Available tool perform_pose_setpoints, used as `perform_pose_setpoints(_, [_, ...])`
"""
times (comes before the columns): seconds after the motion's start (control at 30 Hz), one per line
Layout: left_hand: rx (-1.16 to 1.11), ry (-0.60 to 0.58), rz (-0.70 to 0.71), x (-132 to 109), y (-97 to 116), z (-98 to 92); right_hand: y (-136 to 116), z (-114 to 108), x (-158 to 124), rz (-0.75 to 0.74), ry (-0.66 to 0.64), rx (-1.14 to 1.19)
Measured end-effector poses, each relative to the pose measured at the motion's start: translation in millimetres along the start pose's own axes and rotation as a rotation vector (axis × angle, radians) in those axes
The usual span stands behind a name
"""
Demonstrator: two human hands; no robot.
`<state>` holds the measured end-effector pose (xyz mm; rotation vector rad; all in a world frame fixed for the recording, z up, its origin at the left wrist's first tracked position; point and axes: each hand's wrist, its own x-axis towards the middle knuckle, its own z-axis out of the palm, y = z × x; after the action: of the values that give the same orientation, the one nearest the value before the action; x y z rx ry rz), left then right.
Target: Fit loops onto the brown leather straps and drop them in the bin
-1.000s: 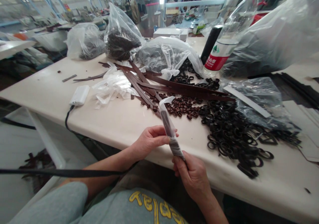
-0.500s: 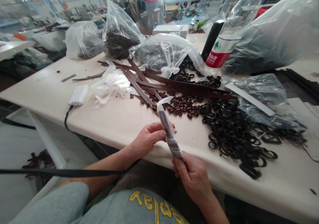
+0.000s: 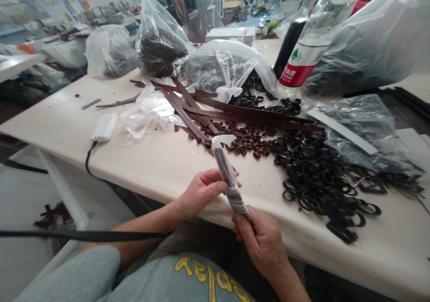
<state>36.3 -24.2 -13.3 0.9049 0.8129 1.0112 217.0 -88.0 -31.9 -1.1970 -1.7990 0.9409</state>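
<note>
A narrow bundle in white, partly see-through wrapping slants up and away over the table's front edge, its loose white tip bent to the right. My left hand pinches it around the middle, thumb on top. Lower down, my right hand grips the near end, where the wrapping is bunched and twisted. Beyond the tip lie small brown leather loops and long brown strips. To the right spreads a heap of black loops.
White crumpled wrappers and a white power bank with a black cable lie left. Filled plastic bags stand at the back, beside a red-labelled bottle and a black cylinder. A white strip rests on clear plastic at right.
The view has shifted slightly. Both hands keep their hold on the wrapped bundle, with my left hand a touch lower.
</note>
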Motion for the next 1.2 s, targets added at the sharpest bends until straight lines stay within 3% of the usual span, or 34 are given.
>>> perform_pose_setpoints(0.17, [-0.043, 0.138, 0.073, 6, 4, 1.7, 0, -1, 0, -0.002, 0.000, 0.000])
perform_pose_setpoints(0.5, [0.079, 0.105, 0.018, -2, 9, -3.8, -1, 0, 2, -0.010, 0.010, -0.001])
perform_pose_setpoints(0.77, [0.118, 0.079, 0.107, 3, 20, -5.6, -2, -1, 2, 0.014, -0.005, -0.011])
perform_pose_setpoints(0.97, [0.117, 0.090, -0.015, 3, 13, -6.0, -4, -1, 4, -0.003, 0.008, -0.010])
perform_pose_setpoints(1.2, [0.052, 0.069, -0.047, -3, 14, 1.0, -4, -1, 2, -0.022, 0.029, 0.003])
